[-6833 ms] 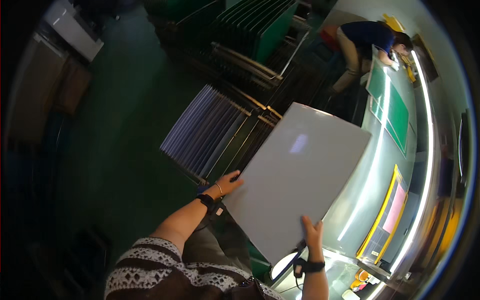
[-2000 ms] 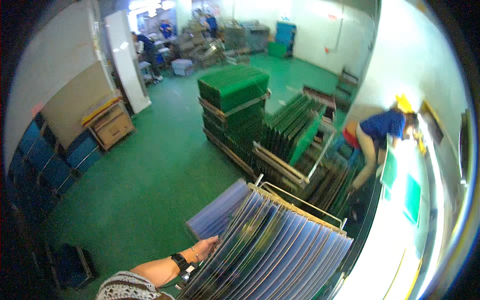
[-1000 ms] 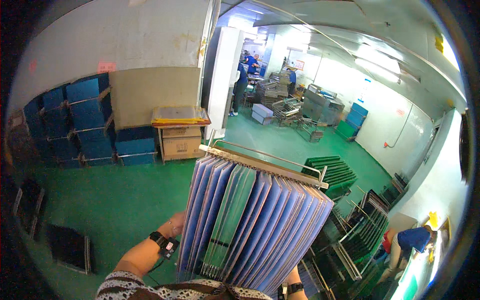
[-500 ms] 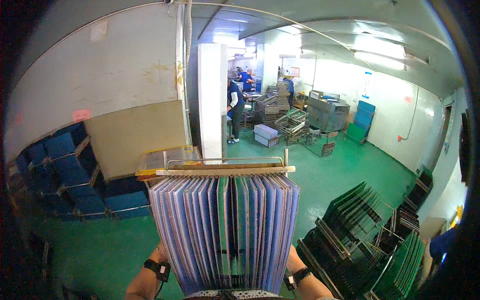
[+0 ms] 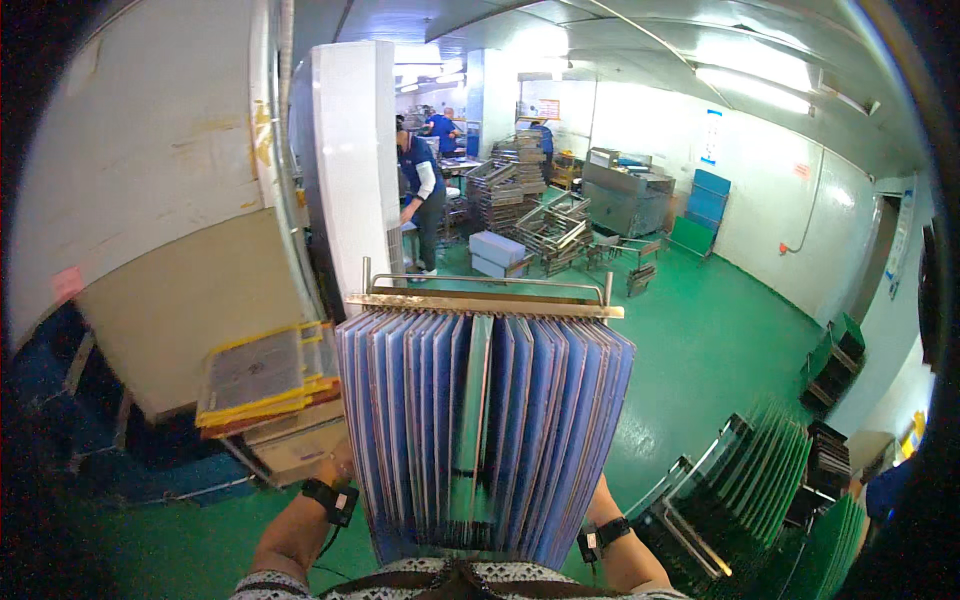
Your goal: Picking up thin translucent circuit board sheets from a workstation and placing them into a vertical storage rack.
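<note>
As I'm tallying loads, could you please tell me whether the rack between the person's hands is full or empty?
Loaded: bluish panels stand side by side across the rack; whether every slot is filled, I cannot tell.

Black wristbands [image 5: 322, 497], brown-and-white patterned knitwear [image 5: 412, 580]

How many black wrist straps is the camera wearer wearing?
2: the left-wrist strap, to the left of the rack, and the right-wrist strap, to its right. Any covered by sleeves would be hidden.
</note>
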{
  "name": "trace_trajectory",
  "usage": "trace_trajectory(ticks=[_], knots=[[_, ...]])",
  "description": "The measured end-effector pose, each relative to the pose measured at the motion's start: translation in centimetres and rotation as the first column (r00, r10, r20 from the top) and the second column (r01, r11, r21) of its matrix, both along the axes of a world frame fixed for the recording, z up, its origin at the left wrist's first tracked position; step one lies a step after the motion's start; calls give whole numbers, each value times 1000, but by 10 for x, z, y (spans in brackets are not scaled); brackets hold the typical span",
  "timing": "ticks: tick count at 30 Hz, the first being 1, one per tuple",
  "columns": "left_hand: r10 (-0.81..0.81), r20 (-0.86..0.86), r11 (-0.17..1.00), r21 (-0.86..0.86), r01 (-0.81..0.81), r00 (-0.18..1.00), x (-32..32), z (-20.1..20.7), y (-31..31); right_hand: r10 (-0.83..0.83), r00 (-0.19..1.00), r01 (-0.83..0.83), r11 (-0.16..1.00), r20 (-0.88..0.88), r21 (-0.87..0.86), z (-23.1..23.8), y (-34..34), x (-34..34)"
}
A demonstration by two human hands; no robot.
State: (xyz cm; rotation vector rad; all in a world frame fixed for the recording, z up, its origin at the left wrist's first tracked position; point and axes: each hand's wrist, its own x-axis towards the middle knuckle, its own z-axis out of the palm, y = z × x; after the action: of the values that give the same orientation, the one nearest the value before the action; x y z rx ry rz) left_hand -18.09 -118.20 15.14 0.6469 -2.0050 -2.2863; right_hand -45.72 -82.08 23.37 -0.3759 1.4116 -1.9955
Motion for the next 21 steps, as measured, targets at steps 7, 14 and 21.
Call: trace_trajectory(ticks=[7, 14, 21], knots=[[1, -27, 1000, 13, -1, 1000, -207, -21, -123, 14, 944, 8, 998, -330, 65, -5, -113, -162], [65, -17, 991, 115, -62, 998, -383, -11, -232, 44, 974, -21, 994, -221, 105, -23, -217, -336], [128, -47, 973, 199, -116, 991, -576, -20, -360, 37, 963, 3, 989, 266, -148, -62, -331, -496]])
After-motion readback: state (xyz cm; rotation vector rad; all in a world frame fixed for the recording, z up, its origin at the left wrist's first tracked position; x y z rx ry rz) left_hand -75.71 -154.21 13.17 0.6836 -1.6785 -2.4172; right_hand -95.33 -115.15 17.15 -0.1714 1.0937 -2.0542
